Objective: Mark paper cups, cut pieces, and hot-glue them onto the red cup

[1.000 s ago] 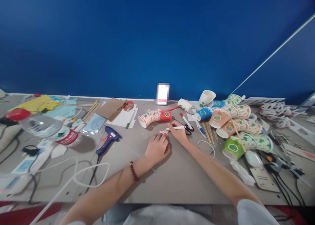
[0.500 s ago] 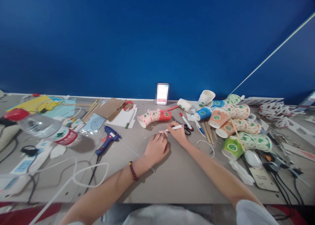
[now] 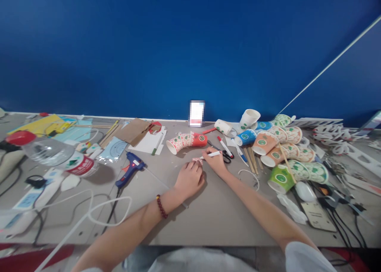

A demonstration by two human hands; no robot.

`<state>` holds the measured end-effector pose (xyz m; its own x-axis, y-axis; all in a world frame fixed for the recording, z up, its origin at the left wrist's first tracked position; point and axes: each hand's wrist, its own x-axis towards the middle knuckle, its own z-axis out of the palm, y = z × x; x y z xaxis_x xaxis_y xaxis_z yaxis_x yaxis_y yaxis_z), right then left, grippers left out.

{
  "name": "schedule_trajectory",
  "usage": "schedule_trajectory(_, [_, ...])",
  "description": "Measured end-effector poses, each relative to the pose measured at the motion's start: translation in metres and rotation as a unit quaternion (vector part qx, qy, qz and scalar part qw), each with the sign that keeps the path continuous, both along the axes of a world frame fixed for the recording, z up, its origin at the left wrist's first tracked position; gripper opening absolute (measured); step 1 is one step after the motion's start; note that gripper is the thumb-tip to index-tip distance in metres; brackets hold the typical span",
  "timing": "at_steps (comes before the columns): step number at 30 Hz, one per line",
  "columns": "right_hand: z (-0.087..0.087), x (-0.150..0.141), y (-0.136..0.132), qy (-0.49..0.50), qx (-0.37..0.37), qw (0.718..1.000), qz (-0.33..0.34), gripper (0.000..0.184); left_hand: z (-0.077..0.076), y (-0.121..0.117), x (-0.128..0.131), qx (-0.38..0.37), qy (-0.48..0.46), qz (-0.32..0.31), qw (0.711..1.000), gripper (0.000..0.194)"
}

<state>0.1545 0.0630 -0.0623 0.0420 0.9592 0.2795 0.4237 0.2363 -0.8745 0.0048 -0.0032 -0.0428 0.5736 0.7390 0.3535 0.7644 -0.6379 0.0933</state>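
Observation:
Held in my right hand [image 3: 216, 161] is a white marker pen [image 3: 213, 154], its tip pointing left at a small pink-and-white patterned piece [image 3: 197, 160]. My left hand [image 3: 190, 179] rests on the table with its fingers curled and pressed onto that piece, covering part of it. Just behind my hands, red patterned paper cups [image 3: 187, 142] lie on their side, joined in a bent row. Black-handled scissors [image 3: 228, 158] and a red-capped marker [image 3: 225, 146] lie beyond my right hand.
A blue glue gun [image 3: 131, 169] lies left of my hands, near a large plastic bottle [image 3: 62, 155] and a white power strip [image 3: 32, 202]. Colourful paper cups [image 3: 279, 179] and wooden sticks [image 3: 251, 160] crowd the right. A lit phone [image 3: 197, 113] leans against the blue wall.

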Motion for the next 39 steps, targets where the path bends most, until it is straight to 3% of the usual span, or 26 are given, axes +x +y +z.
schedule_trajectory(39, [0.0063, -0.0009, -0.0021, 0.025, -0.001, 0.999, -0.024, 0.029, -0.0027, 0.0002, -0.0005, 0.008, 0.006, 0.002, 1.0, 0.021])
